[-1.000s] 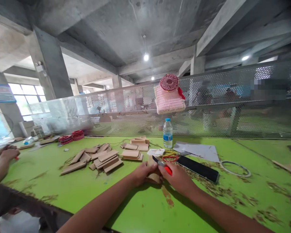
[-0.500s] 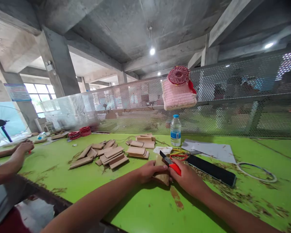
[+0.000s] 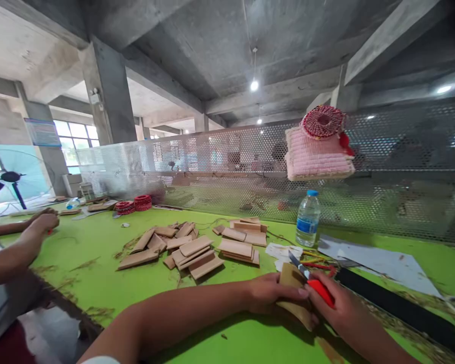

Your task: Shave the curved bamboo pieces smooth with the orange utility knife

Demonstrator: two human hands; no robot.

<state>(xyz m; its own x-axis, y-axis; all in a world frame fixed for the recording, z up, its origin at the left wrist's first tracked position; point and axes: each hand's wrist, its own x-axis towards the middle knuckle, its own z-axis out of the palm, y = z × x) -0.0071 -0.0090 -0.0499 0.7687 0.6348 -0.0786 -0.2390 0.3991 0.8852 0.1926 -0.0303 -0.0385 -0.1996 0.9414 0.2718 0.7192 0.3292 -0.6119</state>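
My left hand [image 3: 271, 294] is closed around a curved, light-brown piece of bamboo [image 3: 292, 277], its thumb lying across the outer face. In my right hand [image 3: 335, 298] is a red-handled utility knife [image 3: 320, 290], its blade pointing up and away over the upper part of the piece. The right fingers sit close against the right edge of the bamboo and partly hide it. Farther left on the green table [image 3: 197, 328] lies a pile of similar pieces [image 3: 197, 255], some stacked and some scattered.
A water bottle [image 3: 308, 220] stands beyond my hands. On the right lie a black phone [image 3: 398, 308], a white sheet [image 3: 379, 263] and many shavings. Red coils [image 3: 142, 202] sit farther back. A perforated metal screen [image 3: 220, 177] borders the table. Another person's arms [image 3: 26, 242] rest at the left.
The view has swung left and downward, so my hands and the bamboo appear lower and farther right. Both hands keep their hold on the bamboo and the knife.
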